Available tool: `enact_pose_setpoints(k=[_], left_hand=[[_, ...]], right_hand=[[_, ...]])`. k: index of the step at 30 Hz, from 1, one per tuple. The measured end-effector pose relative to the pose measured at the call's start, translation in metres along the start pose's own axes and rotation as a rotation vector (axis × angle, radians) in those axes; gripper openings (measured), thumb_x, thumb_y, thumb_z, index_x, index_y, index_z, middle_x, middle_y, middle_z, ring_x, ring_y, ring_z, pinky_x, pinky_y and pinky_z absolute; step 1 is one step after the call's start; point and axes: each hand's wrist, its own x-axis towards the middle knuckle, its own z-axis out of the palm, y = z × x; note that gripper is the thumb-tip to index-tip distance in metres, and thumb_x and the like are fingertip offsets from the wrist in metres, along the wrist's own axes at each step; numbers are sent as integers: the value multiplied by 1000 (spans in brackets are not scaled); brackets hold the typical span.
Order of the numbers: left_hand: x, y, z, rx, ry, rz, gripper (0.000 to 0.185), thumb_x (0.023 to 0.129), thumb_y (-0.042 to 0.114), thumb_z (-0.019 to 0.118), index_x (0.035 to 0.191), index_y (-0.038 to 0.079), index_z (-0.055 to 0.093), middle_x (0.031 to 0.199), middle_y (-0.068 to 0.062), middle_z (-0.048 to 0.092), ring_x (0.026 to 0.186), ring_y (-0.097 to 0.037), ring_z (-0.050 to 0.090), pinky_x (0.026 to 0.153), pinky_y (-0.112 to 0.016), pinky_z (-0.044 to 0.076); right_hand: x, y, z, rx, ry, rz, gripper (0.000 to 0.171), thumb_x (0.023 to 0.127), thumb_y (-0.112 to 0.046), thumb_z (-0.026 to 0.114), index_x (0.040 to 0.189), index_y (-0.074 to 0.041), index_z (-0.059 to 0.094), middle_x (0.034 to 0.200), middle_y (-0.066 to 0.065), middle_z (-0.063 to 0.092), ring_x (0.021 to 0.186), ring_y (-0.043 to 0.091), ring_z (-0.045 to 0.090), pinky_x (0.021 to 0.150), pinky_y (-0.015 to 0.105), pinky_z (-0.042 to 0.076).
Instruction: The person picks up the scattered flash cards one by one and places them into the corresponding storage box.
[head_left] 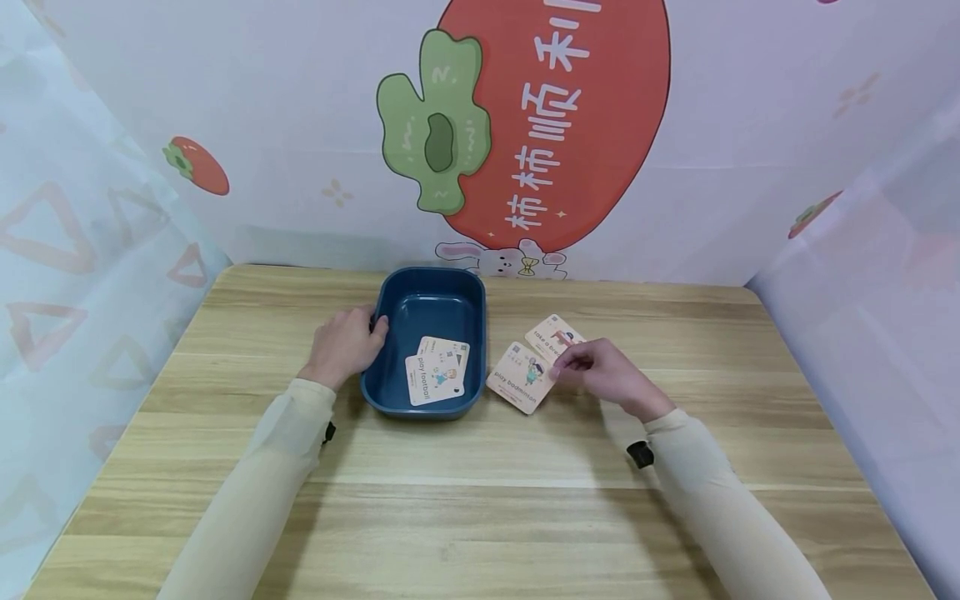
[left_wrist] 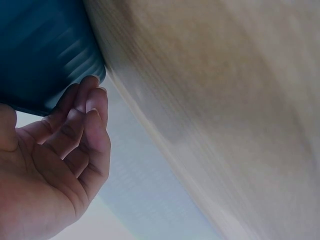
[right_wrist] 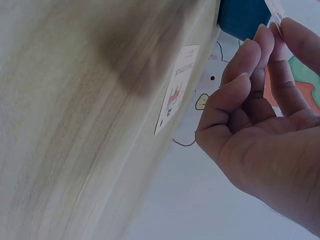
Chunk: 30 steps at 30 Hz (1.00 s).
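My left hand [head_left: 347,343] grips the left wall of a dark blue plastic bin [head_left: 482,317], thumb over the rim and curled fingers [left_wrist: 95,125] along the outside. Inside the bin, two overlapping picture cards lie face up; the upper one is the "play football" card [head_left: 431,387]. Between thumb and index finger, my right hand [head_left: 607,371] pinches the "play badminton" card [head_left: 517,379] by its right corner, just right of the bin. In the right wrist view, that card [right_wrist: 276,15] is raised off the table. Another card [head_left: 551,333], partly covered in the head view, lies flat on the table [right_wrist: 177,85].
The wooden table [head_left: 480,517] reaches back to a white cloth backdrop printed with a large red persimmon [head_left: 600,108]. More printed cloth hangs at the left and right sides. The bin stands near the table's back edge.
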Motion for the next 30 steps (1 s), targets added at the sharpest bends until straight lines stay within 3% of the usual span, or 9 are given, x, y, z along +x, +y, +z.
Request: enact_pose_setpoints(k=[8,20,30], left_hand=[[0,0,0,-4,5,4,37,107,29,47,110,-3,65,71,-9,57,59,-24,57,50,-34,45],[-1,0,0,-5,-1,3,39,106,29,47,115,-5,64,70,-9,57,58,-23,57,50,-33,44],[0,0,0,-8,-10,-2,39,107,30,46,115,-4,64,70,-9,57,58,-23,57,49,-33,45]], right_hand=[[-4,-2,-8,100,25,3,10,94,-6,70,100,2,73,95,11,66,88,24,57,76,34,49],[-3,-13,-10,215,61,54,17,99,-10,65,109,3,66,102,9,65,93,21,58,88,42,50],[3,-25,-4,281,80,42,19,99,-12,65,110,4,66,106,11,64,100,35,58,93,48,49]])
